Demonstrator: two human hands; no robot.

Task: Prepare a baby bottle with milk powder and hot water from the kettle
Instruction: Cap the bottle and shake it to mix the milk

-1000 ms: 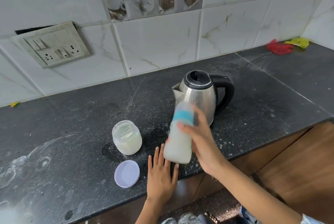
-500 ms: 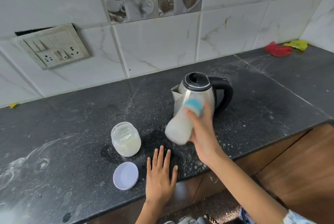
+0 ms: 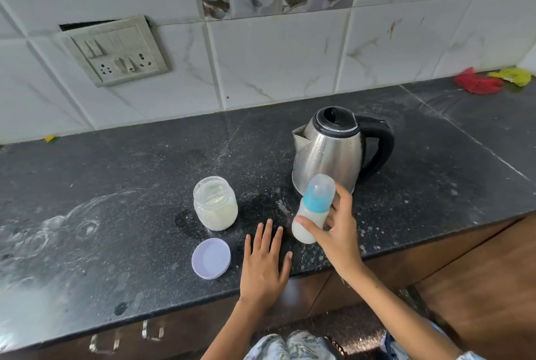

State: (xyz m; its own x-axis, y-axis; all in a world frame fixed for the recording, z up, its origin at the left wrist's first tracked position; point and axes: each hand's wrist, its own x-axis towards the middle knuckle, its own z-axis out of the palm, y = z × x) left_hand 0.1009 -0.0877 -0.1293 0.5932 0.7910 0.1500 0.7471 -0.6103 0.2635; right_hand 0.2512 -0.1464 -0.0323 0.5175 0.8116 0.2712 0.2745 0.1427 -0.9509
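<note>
The right hand [image 3: 338,232] grips the capped baby bottle [image 3: 311,213], tilted, likely to mix the milk. The left hand [image 3: 265,261] lies flat and empty on the counter [image 3: 116,185], steadying her.

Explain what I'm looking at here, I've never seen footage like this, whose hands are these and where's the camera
There is no machine here. The camera is worn on a person's head and looks forward and down, so you see their own two bare hands over a dark kitchen counter.

The right hand holds a baby bottle in its grip. The bottle has a blue collar and a clear cap, is tilted a little, and holds a whitish liquid. The left hand rests flat and open on the counter, holding nothing.

On the counter stand a steel kettle with a black handle, just behind the bottle, and an open jar of pale powder. The jar's lid lies separately, nearer the counter's front edge. Red and yellow cloths lie far back on the right.
</note>
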